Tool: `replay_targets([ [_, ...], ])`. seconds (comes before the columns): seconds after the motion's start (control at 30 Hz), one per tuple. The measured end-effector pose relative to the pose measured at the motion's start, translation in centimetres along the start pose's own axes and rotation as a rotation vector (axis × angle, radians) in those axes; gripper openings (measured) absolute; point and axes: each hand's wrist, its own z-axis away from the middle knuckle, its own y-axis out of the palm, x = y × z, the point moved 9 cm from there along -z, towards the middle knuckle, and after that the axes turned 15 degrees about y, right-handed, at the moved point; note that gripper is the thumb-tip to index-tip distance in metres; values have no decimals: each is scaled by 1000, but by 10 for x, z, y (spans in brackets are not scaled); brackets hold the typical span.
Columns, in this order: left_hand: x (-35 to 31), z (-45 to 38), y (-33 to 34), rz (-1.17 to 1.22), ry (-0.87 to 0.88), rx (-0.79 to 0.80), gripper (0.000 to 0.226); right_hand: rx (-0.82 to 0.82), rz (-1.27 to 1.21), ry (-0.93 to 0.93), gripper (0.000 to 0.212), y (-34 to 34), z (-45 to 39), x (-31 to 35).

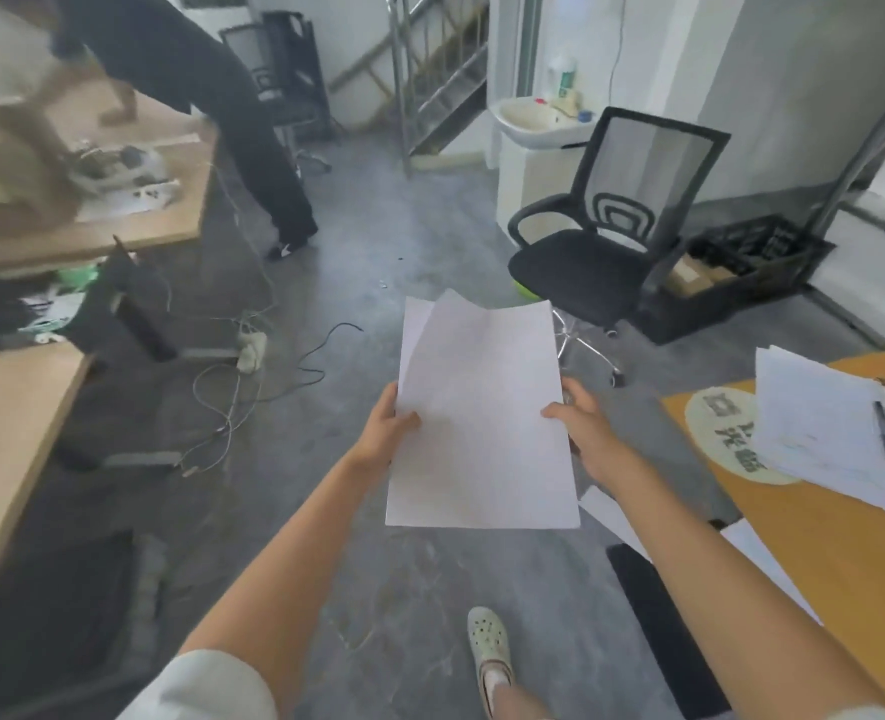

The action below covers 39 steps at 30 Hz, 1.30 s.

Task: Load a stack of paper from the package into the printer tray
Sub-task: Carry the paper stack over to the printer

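I hold a thin stack of white paper (482,423) in front of me over the grey floor, its far corner curling up. My left hand (391,426) grips its left edge, thumb on top. Its right edge is pinched by my right hand (580,426). No printer or tray shows in the view. Whether the loose white sheets (825,433) on the orange table (804,543) at the right belong to the package, I cannot tell.
A black mesh office chair (611,236) stands ahead right, a black crate (757,262) beyond it. Cables and a power strip (250,348) lie on the floor at the left. Wooden desks (9,423) line the left side. Another person (211,111) bends over the far desk.
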Motion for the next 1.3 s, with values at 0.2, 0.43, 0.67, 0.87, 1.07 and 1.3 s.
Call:
replay_targets([
  [0.2, -4, -63, -59, 5, -14, -216, 44, 130, 191, -21, 32, 60, -83, 70],
  [0.43, -27, -107, -127, -8, -15, -423, 43, 266, 313, -48, 32, 146, -152, 140],
  [0.67, -27, -132, -208, -10, -22, -560, 42, 406, 413, -50, 37, 247, -204, 171],
  [0.87, -27, -173, -298, 15, 3, -661, 41, 496, 467, -60, 41, 350, -249, 209],
  [1.07, -33, -211, -402, 37, 21, -758, 39, 561, 538, -99, 41, 466, -284, 253],
  [1.3, -41, -216, -498, 59, -15, -887, 44, 646, 614, -107, 41, 590, -305, 275],
])
